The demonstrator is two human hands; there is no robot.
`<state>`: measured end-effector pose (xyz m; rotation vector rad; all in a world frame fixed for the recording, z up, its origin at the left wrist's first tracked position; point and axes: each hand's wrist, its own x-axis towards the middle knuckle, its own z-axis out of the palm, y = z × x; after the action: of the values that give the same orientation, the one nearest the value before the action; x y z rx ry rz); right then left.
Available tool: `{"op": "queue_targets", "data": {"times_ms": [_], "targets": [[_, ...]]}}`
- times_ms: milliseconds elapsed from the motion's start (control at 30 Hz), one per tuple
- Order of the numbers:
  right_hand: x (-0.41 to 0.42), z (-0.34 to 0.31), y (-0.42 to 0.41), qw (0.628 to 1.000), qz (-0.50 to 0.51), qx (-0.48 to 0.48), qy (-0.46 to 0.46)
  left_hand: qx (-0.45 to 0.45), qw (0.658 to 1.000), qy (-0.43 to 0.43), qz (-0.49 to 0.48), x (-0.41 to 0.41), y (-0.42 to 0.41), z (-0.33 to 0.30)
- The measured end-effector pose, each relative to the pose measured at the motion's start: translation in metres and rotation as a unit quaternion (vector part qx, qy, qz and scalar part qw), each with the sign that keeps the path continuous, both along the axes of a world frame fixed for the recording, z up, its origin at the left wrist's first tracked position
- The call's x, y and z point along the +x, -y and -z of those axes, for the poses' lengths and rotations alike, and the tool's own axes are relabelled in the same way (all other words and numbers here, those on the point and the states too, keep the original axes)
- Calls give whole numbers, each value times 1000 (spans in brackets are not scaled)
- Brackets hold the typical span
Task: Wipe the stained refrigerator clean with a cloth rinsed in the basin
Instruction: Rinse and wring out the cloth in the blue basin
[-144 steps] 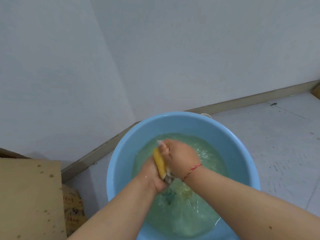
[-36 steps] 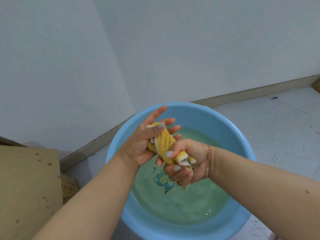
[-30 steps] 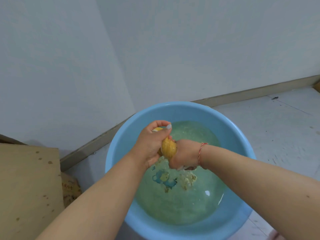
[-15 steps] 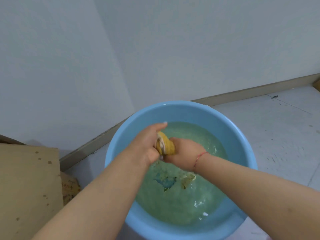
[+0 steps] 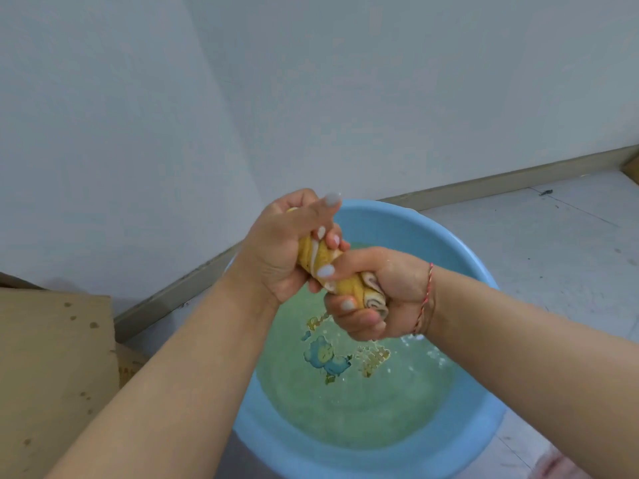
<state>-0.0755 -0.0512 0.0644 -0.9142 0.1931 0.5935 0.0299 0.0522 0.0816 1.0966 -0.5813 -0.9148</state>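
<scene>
Both hands gripping twisted yellow cloth (image 5: 340, 274), held in air above blue basin (image 5: 460, 444). Left hand (image 5: 287, 252) wrapping fingers round upper end, index finger sticking out straight. Right hand (image 5: 377, 299) clenching round lower end, rolled tip of cloth poking out by palm; red string bracelet (image 5: 427, 299) sitting on that wrist. Basin standing on tiled floor (image 5: 553, 243) in wall corner, holding greenish water (image 5: 345, 402), cartoon print (image 5: 326, 356) showing through on bottom. Cardboard box (image 5: 52, 368) sitting left of basin. Refrigerator not showing.
</scene>
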Motion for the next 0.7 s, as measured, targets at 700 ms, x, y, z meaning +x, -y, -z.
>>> {"op": "queue_targets", "data": {"times_ms": [700], "targets": [[11,88,-31,724,48,-687,27,275,899,-124,-318,-19,25,90]]}}
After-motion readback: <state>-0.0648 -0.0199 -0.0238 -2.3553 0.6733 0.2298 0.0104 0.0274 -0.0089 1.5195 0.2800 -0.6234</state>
